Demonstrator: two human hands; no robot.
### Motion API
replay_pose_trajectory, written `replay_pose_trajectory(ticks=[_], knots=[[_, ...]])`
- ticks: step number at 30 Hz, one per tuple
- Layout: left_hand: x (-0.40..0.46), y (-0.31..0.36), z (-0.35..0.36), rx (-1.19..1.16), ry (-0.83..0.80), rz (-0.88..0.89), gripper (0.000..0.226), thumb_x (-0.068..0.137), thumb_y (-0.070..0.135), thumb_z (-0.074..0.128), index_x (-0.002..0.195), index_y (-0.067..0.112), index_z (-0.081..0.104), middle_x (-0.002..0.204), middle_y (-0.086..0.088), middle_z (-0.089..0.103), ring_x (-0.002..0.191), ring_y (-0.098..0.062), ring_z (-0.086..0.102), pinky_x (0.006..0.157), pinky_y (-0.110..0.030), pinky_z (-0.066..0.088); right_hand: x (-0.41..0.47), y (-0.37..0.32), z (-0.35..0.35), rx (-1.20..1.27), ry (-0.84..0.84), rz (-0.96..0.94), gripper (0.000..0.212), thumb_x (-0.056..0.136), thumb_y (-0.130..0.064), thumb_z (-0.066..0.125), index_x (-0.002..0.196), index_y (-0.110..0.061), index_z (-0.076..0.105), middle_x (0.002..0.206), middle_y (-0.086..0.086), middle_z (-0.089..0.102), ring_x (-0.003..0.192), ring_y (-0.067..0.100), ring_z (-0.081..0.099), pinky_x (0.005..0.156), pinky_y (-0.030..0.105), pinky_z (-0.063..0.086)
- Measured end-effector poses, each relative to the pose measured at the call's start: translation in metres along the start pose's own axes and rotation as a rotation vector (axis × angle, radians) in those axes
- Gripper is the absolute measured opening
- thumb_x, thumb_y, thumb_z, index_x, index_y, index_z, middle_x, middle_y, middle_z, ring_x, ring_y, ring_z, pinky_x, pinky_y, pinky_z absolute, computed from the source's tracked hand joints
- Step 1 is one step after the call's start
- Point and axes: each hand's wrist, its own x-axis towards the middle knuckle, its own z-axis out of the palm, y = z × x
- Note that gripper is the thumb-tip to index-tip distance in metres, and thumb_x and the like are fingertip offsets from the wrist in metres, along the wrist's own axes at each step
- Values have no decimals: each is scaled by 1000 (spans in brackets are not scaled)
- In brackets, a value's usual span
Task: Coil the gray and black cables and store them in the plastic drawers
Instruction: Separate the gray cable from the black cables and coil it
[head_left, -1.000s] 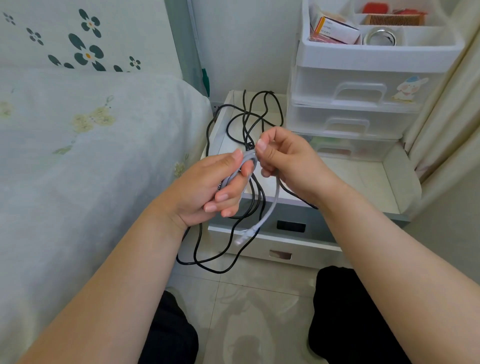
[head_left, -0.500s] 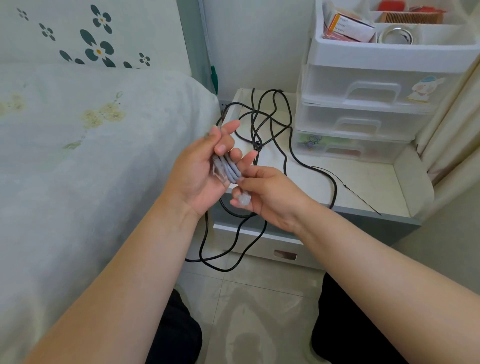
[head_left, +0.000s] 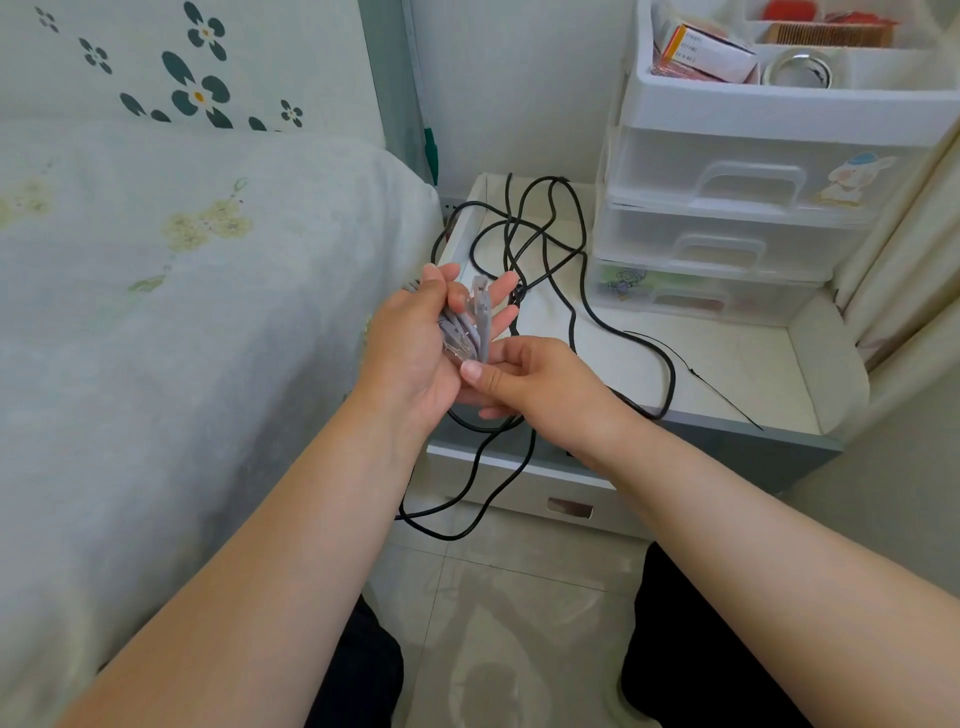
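Gray cable (head_left: 470, 327) now bundled in the left hand (head_left: 415, 348), fingers curled loosely round it, clear plug up; right hand (head_left: 530, 379) pinching its lower end, so likely ready to store. Black cable (head_left: 571, 291) sprawled uncoiled on the bench (head_left: 727, 364), spilling off its near edge. Drawers (head_left: 737, 218) far right all closed; open top tray holding a box, tape and comb.

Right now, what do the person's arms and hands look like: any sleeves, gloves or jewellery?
Both forearms are bare all the way to the frame edge, with no sleeves in view. The left hand and right hand wear no gloves, and no rings, watch or bracelets are visible.
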Motion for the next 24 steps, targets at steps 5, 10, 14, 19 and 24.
replay_pose_trajectory(ticks=[5, 10, 14, 19, 24], knots=[[2, 1, -6, 29, 10, -4, 21, 105, 18, 34, 100, 4, 49, 75, -4, 56, 86, -21, 73, 73, -41, 59, -1, 0, -5, -289, 210, -181, 17, 91, -22, 62, 93, -5, 63, 84, 1, 74, 76, 8, 71, 73, 23, 54], [-1, 0, -4, 51, 53, 45, 20, 105, 19, 33, 97, 7, 47, 62, -2, 49, 85, -20, 72, 82, -44, 56, 3, -3, -15, -507, 265, -227, 23, 91, -36, 59, 83, -15, 62, 79, -1, 71, 73, 12, 69, 73, 40, 56], [-1, 4, -5, -42, 36, 55, 18, 105, 19, 32, 100, 7, 45, 57, 0, 53, 81, -25, 72, 79, -45, 57, 4, -6, -14, -660, 231, -271, 27, 93, -35, 57, 68, -23, 53, 79, 6, 61, 76, 22, 61, 72, 40, 51], [-2, 9, -8, 30, -69, -1, 21, 106, 22, 27, 108, 7, 41, 107, -14, 71, 98, -31, 70, 75, -40, 59, 0, -7, -10, -790, 193, -409, 31, 96, -30, 53, 80, -6, 62, 75, 6, 60, 70, 18, 49, 63, 31, 38], [-1, 6, -9, 209, -68, 5, 40, 106, 22, 25, 136, -2, 37, 115, -9, 69, 113, -28, 63, 83, -49, 56, -3, -4, -5, -668, 199, -434, 17, 88, -26, 64, 89, -10, 62, 76, -4, 65, 69, 15, 59, 67, 35, 50]])
